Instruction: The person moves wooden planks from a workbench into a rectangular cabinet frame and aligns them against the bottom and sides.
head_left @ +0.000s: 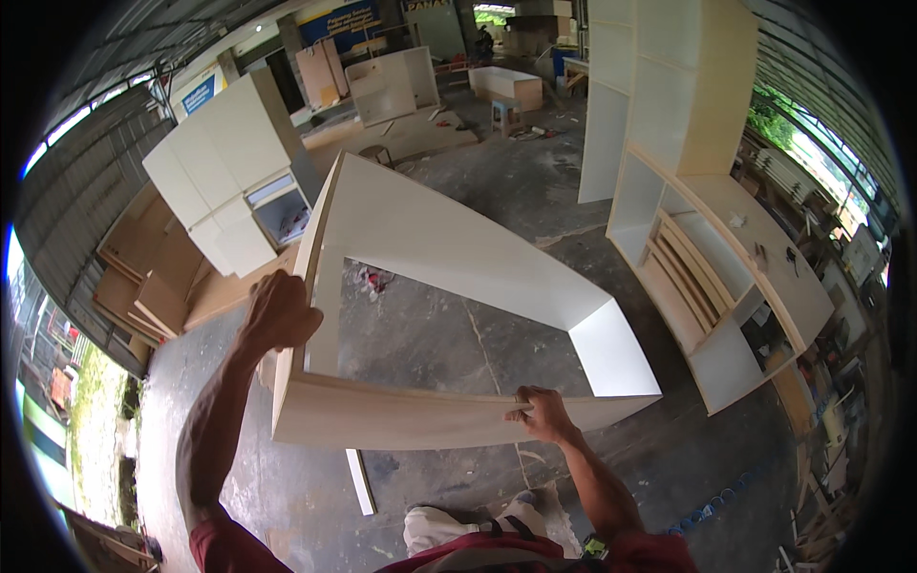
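A large open cabinet frame (458, 222) of pale panels, white inside, stands in front of me, and the floor shows through it. My right hand (542, 413) is closed over the top edge of its near panel (411, 413). My left hand (284, 310) is closed in a fist at the near left corner, in front of the left side panel (323, 220). Whatever the left fingers hold, if anything, is hidden. A narrow white strip (360, 481) lies on the floor below the near panel, close to my feet.
At the right stands a tall cabinet carcass (659, 115) beside a low one with wooden slats (690, 267). A white cabinet (224, 158) stands at the left by stacked brown boards (143, 277). A blue coiled hose (712, 506) lies at lower right; a stool (504, 116) stands farther back.
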`<move>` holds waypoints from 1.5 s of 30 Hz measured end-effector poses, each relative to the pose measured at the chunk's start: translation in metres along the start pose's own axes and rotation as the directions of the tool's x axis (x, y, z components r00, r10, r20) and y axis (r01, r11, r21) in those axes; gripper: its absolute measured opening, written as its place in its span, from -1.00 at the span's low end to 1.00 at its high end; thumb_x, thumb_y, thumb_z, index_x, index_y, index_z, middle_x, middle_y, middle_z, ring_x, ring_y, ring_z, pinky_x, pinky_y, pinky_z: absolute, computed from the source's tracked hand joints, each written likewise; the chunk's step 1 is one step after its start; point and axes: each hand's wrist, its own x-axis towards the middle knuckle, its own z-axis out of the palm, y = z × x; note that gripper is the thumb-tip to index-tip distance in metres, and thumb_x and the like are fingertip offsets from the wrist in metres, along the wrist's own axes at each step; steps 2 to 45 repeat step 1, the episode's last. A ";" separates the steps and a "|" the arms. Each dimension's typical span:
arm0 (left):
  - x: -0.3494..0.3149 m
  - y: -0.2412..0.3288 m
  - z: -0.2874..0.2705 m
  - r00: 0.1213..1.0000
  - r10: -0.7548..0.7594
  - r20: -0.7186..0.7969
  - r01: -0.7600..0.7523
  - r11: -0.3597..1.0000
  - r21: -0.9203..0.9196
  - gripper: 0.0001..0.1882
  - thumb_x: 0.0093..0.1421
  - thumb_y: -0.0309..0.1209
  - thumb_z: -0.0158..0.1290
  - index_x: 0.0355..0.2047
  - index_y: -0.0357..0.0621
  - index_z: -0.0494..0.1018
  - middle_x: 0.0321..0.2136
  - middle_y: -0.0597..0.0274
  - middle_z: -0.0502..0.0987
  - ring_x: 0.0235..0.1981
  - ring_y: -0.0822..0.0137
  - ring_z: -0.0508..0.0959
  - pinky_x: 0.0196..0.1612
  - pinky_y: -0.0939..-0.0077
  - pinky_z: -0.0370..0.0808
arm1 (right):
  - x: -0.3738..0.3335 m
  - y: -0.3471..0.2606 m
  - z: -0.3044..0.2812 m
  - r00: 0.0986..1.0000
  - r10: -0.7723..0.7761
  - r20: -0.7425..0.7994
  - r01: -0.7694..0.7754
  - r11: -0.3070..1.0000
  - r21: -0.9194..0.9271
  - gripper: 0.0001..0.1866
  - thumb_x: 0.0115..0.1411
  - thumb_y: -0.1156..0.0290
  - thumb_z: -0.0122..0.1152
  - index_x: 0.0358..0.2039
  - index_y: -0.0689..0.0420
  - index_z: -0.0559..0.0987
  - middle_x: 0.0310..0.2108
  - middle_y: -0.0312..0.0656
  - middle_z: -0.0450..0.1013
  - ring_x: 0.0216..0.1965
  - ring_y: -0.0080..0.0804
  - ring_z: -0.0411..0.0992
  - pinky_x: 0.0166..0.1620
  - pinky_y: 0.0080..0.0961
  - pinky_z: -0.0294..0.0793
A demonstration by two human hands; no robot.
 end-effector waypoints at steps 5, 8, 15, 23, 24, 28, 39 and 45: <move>0.005 0.017 -0.033 0.998 -0.011 0.054 0.009 1.000 0.030 -0.75 -0.19 -0.37 0.08 -0.69 -0.39 0.55 -0.61 -0.36 0.53 -0.43 -0.20 0.62 -0.17 -0.02 0.53 | 0.003 0.000 -0.011 0.999 -0.010 -0.043 0.011 1.000 0.027 -0.70 0.08 0.22 0.47 -0.30 0.13 0.60 -0.37 -0.03 0.57 -0.27 -0.05 0.57 -0.19 -0.17 0.51; 0.005 0.017 -0.033 0.998 -0.011 0.054 0.009 1.000 0.030 -0.75 -0.19 -0.37 0.08 -0.69 -0.39 0.55 -0.61 -0.36 0.53 -0.43 -0.20 0.62 -0.17 -0.02 0.53 | 0.003 0.000 -0.011 0.999 -0.010 -0.043 0.011 1.000 0.027 -0.70 0.08 0.22 0.47 -0.30 0.13 0.60 -0.37 -0.03 0.57 -0.27 -0.05 0.57 -0.19 -0.17 0.51; 0.005 0.017 -0.033 0.998 -0.011 0.054 0.009 1.000 0.030 -0.75 -0.19 -0.37 0.08 -0.69 -0.39 0.55 -0.61 -0.36 0.53 -0.43 -0.20 0.62 -0.17 -0.02 0.53 | 0.003 0.000 -0.011 0.999 -0.010 -0.043 0.011 1.000 0.027 -0.70 0.08 0.22 0.47 -0.30 0.13 0.60 -0.37 -0.03 0.57 -0.27 -0.05 0.57 -0.19 -0.17 0.51; 0.005 0.017 -0.033 0.998 -0.011 0.054 0.009 1.000 0.030 -0.75 -0.19 -0.37 0.08 -0.69 -0.39 0.55 -0.61 -0.36 0.53 -0.43 -0.20 0.62 -0.17 -0.02 0.53 | 0.003 0.000 -0.011 0.999 -0.010 -0.043 0.011 1.000 0.027 -0.70 0.08 0.22 0.47 -0.30 0.13 0.60 -0.37 -0.03 0.57 -0.27 -0.05 0.57 -0.19 -0.17 0.51; 0.005 0.017 -0.033 0.998 -0.011 0.054 0.009 1.000 0.030 -0.75 -0.19 -0.37 0.08 -0.69 -0.39 0.55 -0.61 -0.36 0.53 -0.43 -0.20 0.62 -0.17 -0.02 0.53 | 0.003 0.000 -0.011 0.999 -0.010 -0.043 0.011 1.000 0.027 -0.70 0.08 0.22 0.47 -0.30 0.13 0.60 -0.37 -0.03 0.57 -0.27 -0.05 0.57 -0.19 -0.17 0.51; 0.005 0.017 -0.033 0.998 -0.011 0.054 0.009 1.000 0.030 -0.75 -0.19 -0.37 0.08 -0.69 -0.39 0.55 -0.61 -0.36 0.53 -0.43 -0.20 0.62 -0.17 -0.02 0.53 | 0.003 0.000 -0.011 0.999 -0.010 -0.043 0.011 1.000 0.027 -0.70 0.08 0.22 0.47 -0.30 0.13 0.60 -0.37 -0.03 0.57 -0.27 -0.05 0.57 -0.19 -0.17 0.51; 0.005 0.017 -0.033 0.998 -0.011 0.054 0.009 1.000 0.030 -0.75 -0.19 -0.37 0.08 -0.69 -0.39 0.55 -0.61 -0.36 0.53 -0.43 -0.20 0.62 -0.17 -0.02 0.53 | 0.003 0.000 -0.011 0.999 -0.010 -0.043 0.011 1.000 0.027 -0.70 0.08 0.22 0.47 -0.30 0.13 0.60 -0.37 -0.03 0.57 -0.27 -0.05 0.57 -0.19 -0.17 0.51; 0.005 0.017 -0.033 0.998 -0.011 0.054 0.009 1.000 0.030 -0.75 -0.19 -0.37 0.08 -0.69 -0.39 0.55 -0.61 -0.36 0.53 -0.43 -0.20 0.62 -0.17 -0.02 0.53 | 0.003 0.000 -0.011 0.999 -0.010 -0.043 0.011 1.000 0.027 -0.70 0.08 0.22 0.47 -0.30 0.13 0.60 -0.37 -0.03 0.57 -0.27 -0.05 0.57 -0.19 -0.17 0.51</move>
